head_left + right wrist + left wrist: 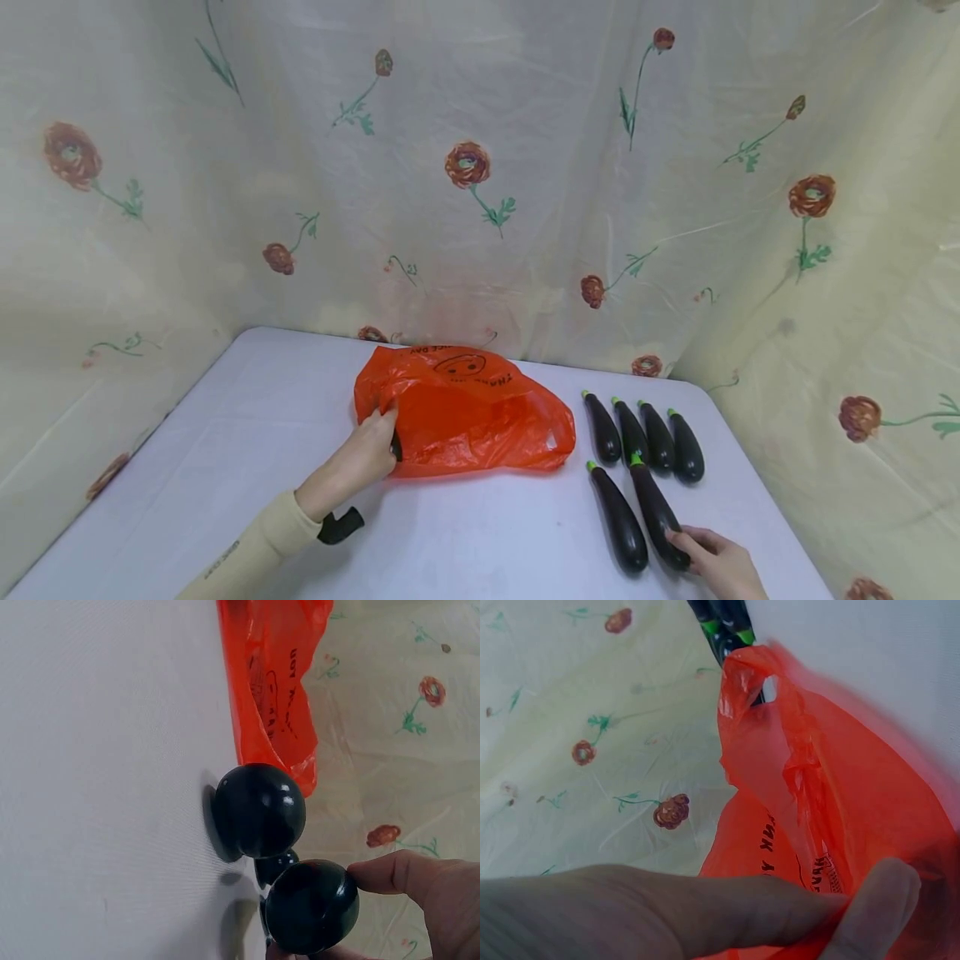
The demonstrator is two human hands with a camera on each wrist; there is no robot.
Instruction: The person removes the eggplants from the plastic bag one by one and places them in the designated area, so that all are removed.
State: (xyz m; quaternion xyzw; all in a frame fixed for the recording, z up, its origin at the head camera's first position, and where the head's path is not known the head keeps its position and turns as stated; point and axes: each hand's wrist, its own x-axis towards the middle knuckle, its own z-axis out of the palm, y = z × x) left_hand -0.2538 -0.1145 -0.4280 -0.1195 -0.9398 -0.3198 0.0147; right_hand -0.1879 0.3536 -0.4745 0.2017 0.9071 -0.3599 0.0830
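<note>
My left hand (367,450) pinches the left edge of an orange-red plastic bag (480,425) between thumb and forefinger. In the left wrist view, the bag (870,795) is spread away from the thumb, with a handle loop at its far end. At the right, my right hand (720,560) grips an eggplant (654,504) by its thick end, its green cap pointing away. Another eggplant (619,521) lies just left of it. In the right wrist view, the held eggplant (311,907) shows its round dark end, raised off the white surface.
Several more eggplants (658,437) lie in a row behind the held one, caps toward the back. The white table (465,542) is bordered by a flowered curtain (525,233) behind and at both sides. A black curved piece (341,527) shows under the left wrist.
</note>
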